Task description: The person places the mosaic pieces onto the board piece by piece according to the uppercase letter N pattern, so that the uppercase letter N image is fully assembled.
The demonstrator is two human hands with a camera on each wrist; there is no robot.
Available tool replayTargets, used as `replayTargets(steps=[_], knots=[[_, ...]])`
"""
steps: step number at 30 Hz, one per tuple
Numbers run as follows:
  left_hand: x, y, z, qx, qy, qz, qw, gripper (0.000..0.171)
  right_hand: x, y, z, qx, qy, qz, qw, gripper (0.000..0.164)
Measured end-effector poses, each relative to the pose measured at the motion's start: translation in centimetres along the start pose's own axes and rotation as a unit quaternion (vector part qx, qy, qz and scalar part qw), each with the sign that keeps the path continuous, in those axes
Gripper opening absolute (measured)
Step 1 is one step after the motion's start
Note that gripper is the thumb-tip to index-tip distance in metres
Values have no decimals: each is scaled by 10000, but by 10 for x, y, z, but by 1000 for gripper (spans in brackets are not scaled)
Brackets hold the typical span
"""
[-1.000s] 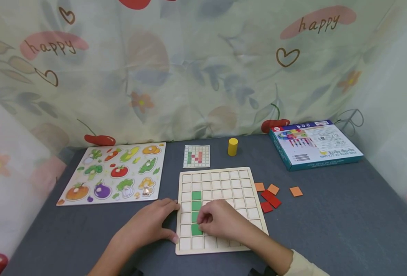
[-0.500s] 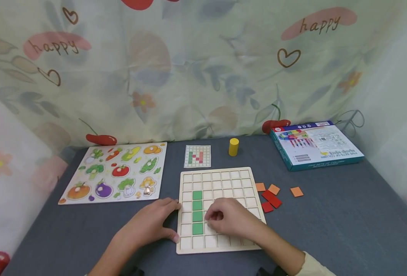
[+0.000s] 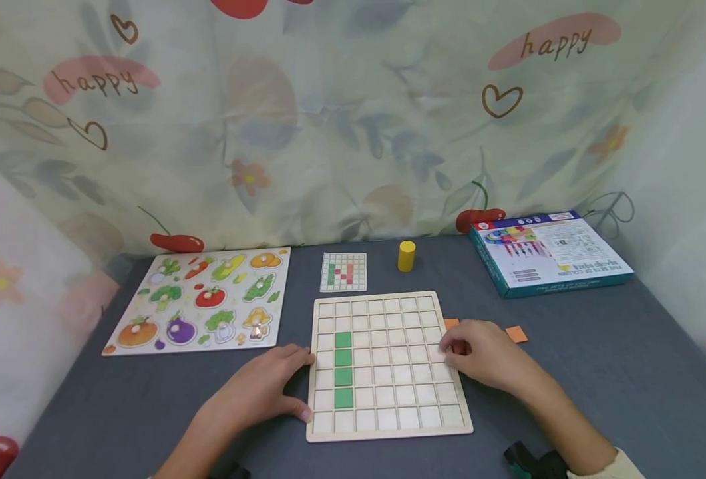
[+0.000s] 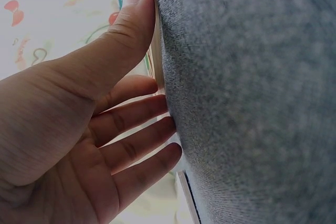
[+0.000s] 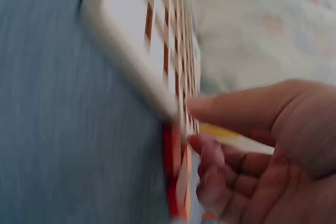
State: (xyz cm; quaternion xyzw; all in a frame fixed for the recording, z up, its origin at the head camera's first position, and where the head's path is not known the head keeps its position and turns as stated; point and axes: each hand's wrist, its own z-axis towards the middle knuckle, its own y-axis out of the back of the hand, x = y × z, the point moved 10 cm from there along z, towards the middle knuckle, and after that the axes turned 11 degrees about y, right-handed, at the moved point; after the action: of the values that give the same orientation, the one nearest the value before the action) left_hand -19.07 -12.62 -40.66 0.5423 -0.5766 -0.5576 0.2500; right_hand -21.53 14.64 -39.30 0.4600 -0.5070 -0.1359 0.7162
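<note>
A pale wooden grid board [image 3: 387,376] lies on the table, with several green tiles [image 3: 343,376] in one column near its left side. My left hand [image 3: 261,384] rests at the board's left edge, its thumb and fingers spread along the rim in the left wrist view. Over the board's right edge is my right hand [image 3: 486,352], thumb and forefinger apart with nothing between them. Under that hand, red tiles [image 5: 169,148] show beside the board in the right wrist view; the head view hides them. An orange tile [image 3: 517,334] lies just right of the hand.
Behind the board lie a small pattern card [image 3: 343,258] and an upright yellow cylinder [image 3: 406,257]. A vegetable puzzle board [image 3: 191,318] is at the left, a flat teal-edged box [image 3: 574,259] at the back right. A patterned cloth [image 3: 329,166] hangs behind the table.
My right hand has left the lowest green tile and moved right across the board to the loose tiles, now covering the red ones. The left hand stays at the board's edge.
</note>
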Motion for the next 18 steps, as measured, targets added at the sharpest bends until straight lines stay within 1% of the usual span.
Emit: replayTargets(steps=[1,3,5,8,11,14,16,18], knots=[[0,0,0,-5,-10,-6,10000,83,-8,5,-2,-33,-141,-220,9997,10],[-1,0,0,-27,-44,-30,10000,82,-21,14,-7,-80,-288,-519,9982,10],[-1,0,0,-39,-73,-41,10000,81,-30,19,-11,-62,-315,-576,9978,11],[-1,0,0,-32,-122,-71,9999,80,-36,22,-14,60,-139,-425,9990,13],[-1,0,0,-23,-137,-78,9999,81,-36,21,-15,252,89,-188,9995,20],[-1,1,-1,-34,-129,-80,9999,81,-34,18,-14,435,231,-25,9988,26],[-2,1,-1,-35,-127,-88,9999,81,-32,16,-13,524,256,4,9983,26],[-1,1,-1,-27,-108,-92,9999,81,-31,13,-11,583,277,45,9979,22]])
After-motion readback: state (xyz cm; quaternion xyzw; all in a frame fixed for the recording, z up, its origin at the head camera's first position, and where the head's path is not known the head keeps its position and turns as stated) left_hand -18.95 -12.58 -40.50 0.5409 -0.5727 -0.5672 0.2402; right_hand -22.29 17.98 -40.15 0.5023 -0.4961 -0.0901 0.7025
